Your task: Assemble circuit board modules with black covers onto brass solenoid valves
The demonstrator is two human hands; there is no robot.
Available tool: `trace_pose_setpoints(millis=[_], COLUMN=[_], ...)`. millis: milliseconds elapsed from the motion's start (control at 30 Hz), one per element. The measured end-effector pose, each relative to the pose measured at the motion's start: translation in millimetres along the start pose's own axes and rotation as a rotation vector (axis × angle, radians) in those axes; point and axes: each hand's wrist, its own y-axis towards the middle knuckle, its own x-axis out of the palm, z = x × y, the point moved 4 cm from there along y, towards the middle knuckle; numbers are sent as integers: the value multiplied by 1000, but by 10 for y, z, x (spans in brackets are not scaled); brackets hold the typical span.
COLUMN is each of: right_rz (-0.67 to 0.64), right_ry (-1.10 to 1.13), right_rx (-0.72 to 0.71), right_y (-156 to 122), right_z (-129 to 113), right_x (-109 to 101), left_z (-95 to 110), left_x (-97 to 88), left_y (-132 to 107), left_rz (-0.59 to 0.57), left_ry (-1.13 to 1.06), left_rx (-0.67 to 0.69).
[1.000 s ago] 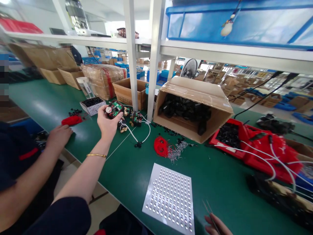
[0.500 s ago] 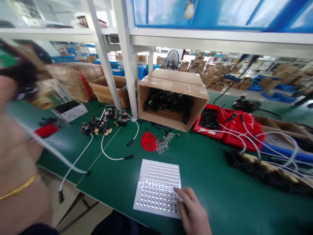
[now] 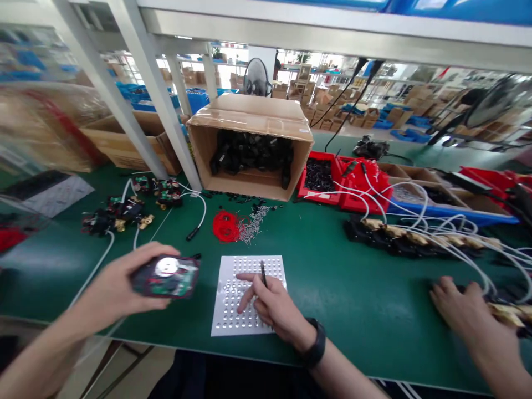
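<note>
My left hand (image 3: 108, 289) is closed around a small green circuit-board assembly (image 3: 167, 275) with a round silver part, held just above the green table (image 3: 357, 288), left of a white perforated plate (image 3: 233, 316). A white cable trails from under that hand. My right hand (image 3: 272, 307), with a black watch at the wrist, rests on the plate. Its fingers pinch thin dark tweezers (image 3: 263, 273) that point away from me.
An open cardboard box (image 3: 249, 119) of black parts lies on its side behind a red wire coil (image 3: 225, 226) and small metal pins (image 3: 252, 223). More board assemblies (image 3: 124, 208) sit at left, red bins (image 3: 349, 174) and cabled parts (image 3: 415, 239) at right. Another person's hand (image 3: 461, 307) rests far right.
My left hand has come down from close to the camera to beside the plate with the board. My right hand has slid onto the plate. The view has swung right.
</note>
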Motion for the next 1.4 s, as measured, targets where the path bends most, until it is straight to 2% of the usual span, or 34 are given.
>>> trace_pose_setpoints(millis=[67, 100, 133, 167, 233, 400, 500, 567, 633, 700, 767, 800, 867, 933, 1000, 1067, 1133, 1267, 1400], right_rz=[-132, -146, -131, -97, -13, 183, 256, 257, 211, 197, 285, 368, 567, 684, 597, 429, 330, 240, 251], right_ry=[262, 326, 355, 368, 389, 461, 353, 138, -192, -559, -854, -954, -1063, -1118, -1197, -1299, -1380, -1380, -1364], right_rx=[72, 83, 81, 75, 70, 86, 21, -66, -132, -172, -203, -207, -185, -173, -163, -114, -21, 140, 174], right_y=[120, 159, 184, 194, 180, 137, 170, 166, 104, -14, -137, -180, -200, -118, 56, 236, 367, 505, 480], right_z=[37, 67, 103, 144, 230, 392, 384, 322, 256, 217, 186, 166, 111, 34, -26, -44, -31, 27, 68], right_x=[193, 240, 254, 244, 192, 187, 275, 287, 220, 31, -281, -465, -825, -1062, -1105, -1022, -935, -905, -907], left_z=[-15, -30, -49, -76, -138, -229, -252, -307, -403, -539, -695, -760, -835, -834, -789, -742, -720, -732, -730], left_x=[302, 459, 604, 727, 905, 1080, 1194, 1250, 1244, 1146, 1005, 948, 892, 896, 937, 987, 1020, 1020, 1016], left_y=[-88, -114, -129, -139, -182, -538, -750, -812, -809, -775, -752, -747, -747, -753, -752, -743, -738, -747, -762], left_rz=[-360, -480, -548, -569, -523, -164, -26, 47, 120, 214, 278, 267, 162, 53, -17, -59, -77, -15, 19], left_ry=[30, -2, -44, -90, -141, -53, 33, -65, -306, -539, -689, -732, -782, -774, -736, -679, -631, -689, -751], left_rx=[-15, -22, -30, -49, -96, -183, -300, -406, -469, -503, -573, -623, -719, -759, -746, -718, -716, -762, -790])
